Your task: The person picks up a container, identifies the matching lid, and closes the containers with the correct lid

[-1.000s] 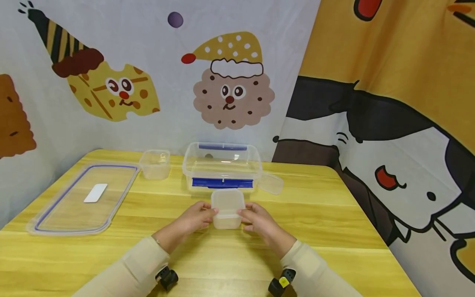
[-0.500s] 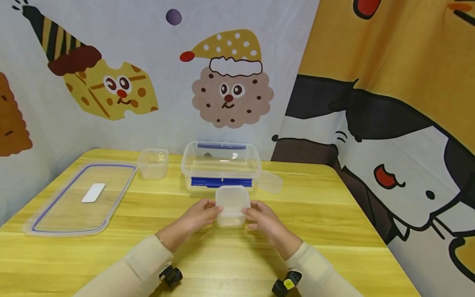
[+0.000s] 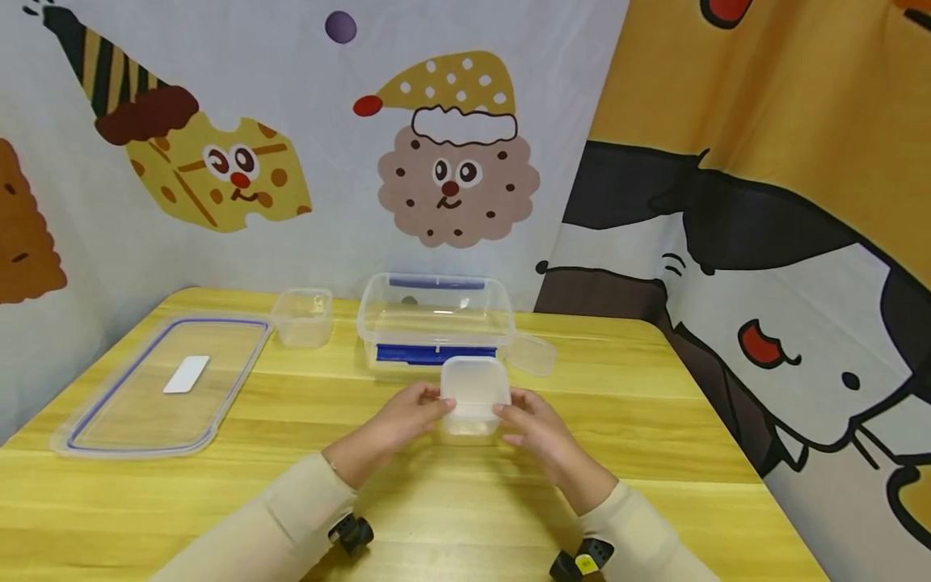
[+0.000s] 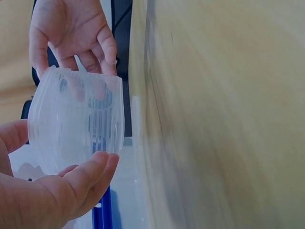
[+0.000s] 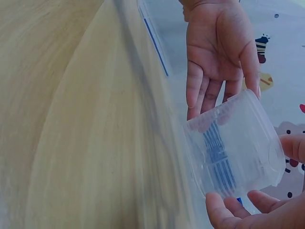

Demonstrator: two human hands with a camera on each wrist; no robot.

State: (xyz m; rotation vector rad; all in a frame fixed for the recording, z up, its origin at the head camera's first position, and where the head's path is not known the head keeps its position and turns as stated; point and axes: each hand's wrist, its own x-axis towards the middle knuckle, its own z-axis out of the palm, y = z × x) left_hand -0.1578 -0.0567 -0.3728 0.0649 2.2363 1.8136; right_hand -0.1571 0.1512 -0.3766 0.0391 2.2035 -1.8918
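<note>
Both hands hold a small translucent plastic food container (image 3: 476, 388) with a whitish lid on top. My left hand (image 3: 407, 416) grips its left side, thumb at the lid edge and fingers along the wall. On the opposite side my right hand (image 3: 545, 428) grips it the same way. In the left wrist view the container (image 4: 76, 119) appears raised off the table, between the left fingers (image 4: 88, 179) below and the right hand (image 4: 74, 28) above. The right wrist view shows the container's ribbed-looking wall (image 5: 233, 148), with the left hand (image 5: 219, 52) at its far side.
Just beyond the hands stands a large clear box (image 3: 436, 319) with blue clips. A small loose lid (image 3: 532, 356) lies at its right. Left of it are an open small container (image 3: 304, 319) and a large blue-edged lid (image 3: 138, 420) bearing a white card (image 3: 187, 374).
Both hands have carried the small container to the right and slightly up in the head view, in front of the large box's right part. The other things stay in place.
</note>
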